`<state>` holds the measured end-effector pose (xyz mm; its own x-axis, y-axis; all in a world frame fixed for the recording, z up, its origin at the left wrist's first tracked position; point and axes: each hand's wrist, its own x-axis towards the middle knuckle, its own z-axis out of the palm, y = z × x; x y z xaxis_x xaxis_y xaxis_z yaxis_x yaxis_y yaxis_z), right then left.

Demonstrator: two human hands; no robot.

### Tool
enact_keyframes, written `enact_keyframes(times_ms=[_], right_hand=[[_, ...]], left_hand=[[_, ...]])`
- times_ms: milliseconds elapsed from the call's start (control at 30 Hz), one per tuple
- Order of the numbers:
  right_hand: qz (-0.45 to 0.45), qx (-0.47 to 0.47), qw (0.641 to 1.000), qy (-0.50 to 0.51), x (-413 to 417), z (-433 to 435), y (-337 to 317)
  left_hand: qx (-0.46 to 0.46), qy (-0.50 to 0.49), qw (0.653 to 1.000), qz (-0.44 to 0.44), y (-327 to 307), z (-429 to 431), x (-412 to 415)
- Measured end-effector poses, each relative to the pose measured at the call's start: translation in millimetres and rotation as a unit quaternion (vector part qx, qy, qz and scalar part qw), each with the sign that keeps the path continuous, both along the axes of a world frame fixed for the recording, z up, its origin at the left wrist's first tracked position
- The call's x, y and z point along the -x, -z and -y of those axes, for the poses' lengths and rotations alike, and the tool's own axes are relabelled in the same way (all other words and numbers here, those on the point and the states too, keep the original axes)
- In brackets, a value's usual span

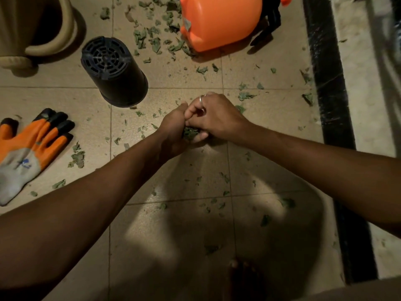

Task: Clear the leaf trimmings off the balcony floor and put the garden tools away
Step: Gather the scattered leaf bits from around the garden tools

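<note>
- A tiled balcony floor is seen from above, with two bare forearms reaching to its middle.
- The left hand is cupped around a clump of leaf trimmings, probably so that it serves as a bowl while more is gathered.
- The right hand, a ring on one finger, is bent over that clump with its fingers curled down onto it. Whether the leaves are pinched or only pressed in cannot be told.
- Many more trimmings are scattered over the floor, thickest toward the far edge beside an orange container, so the clearing is judged far from done.
- A black pot stands upside down, far and left of the hands, and an orange and grey glove lies flat at the left edge. Both are judged not yet put away.
- A black strip runs along the right edge and limits any sweep on that side.
- Open tile with only thin scraps lies nearer the person, so room is judged ample for drawing the hands back.
</note>
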<state>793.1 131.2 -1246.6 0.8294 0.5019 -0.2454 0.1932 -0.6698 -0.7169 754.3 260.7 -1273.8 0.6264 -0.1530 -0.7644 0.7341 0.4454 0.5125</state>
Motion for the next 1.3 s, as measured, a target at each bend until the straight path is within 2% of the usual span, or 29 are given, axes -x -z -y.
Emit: enact_keyframes(times_ms=[67, 200, 233, 300, 400, 467, 567, 800, 967, 1067, 1167, 1233, 1300], right_hand=[[0.03, -0.006, 0.999, -0.012, 1.5, 7.5, 3.7], [0.015, -0.066, 0.995, 0.074, -6.7, 28.2, 9.8], [0.035, -0.045, 0.994, 0.093, -12.4, 35.2, 12.7], [0.065, 0.058, 0.99, 0.114, -25.1, 53.3, 18.2], [0.048, 0.203, 0.97, 0.124, -37.2, 78.3, 26.7], [0.017, 0.23, 0.967, 0.105, -38.8, 87.5, 31.6], [0.015, 0.253, 0.965, 0.068, -34.9, 91.5, 36.1], [0.037, 0.209, 0.974, 0.082, -0.9, 71.6, 41.3], [0.152, 0.205, 0.967, -0.005, 8.0, 69.1, 54.1], [0.175, 0.229, 0.955, -0.075, 7.2, 66.5, 49.9], [0.128, 0.2, 0.969, -0.068, 0.2, 62.0, 42.7], [0.057, 0.125, 0.99, 0.022, -6.0, 56.3, 32.6], [-0.022, 0.025, 0.994, 0.104, -9.5, 48.4, 20.6]], left_hand=[[-0.01, 0.002, 1.0, 0.007, 2.0, 3.8, -0.5], [-0.024, 0.002, 0.999, 0.03, 12.0, 8.0, -4.5], [-0.024, 0.005, 0.999, 0.028, 12.7, 8.6, -5.1], [-0.023, 0.009, 1.0, 0.016, 14.1, 10.8, -7.1], [-0.02, 0.017, 1.0, 0.002, 12.5, 15.6, -9.7], [-0.017, 0.024, 1.0, -0.003, 14.0, 19.4, -10.4], [-0.017, 0.028, 0.999, -0.011, 16.3, 24.1, -9.9], [-0.031, 0.025, 0.999, -0.011, 15.4, 29.0, -12.4], [-0.039, 0.022, 0.999, -0.007, 15.3, 27.8, -10.5], [-0.047, 0.016, 0.999, -0.008, 16.1, 25.8, -7.9], [-0.06, 0.001, 0.998, -0.012, 17.4, 22.6, -6.3], [-0.069, -0.003, 0.998, -0.011, 18.7, 20.0, -4.5], [-0.069, -0.006, 0.998, -0.007, 20.7, 18.4, -2.3]])
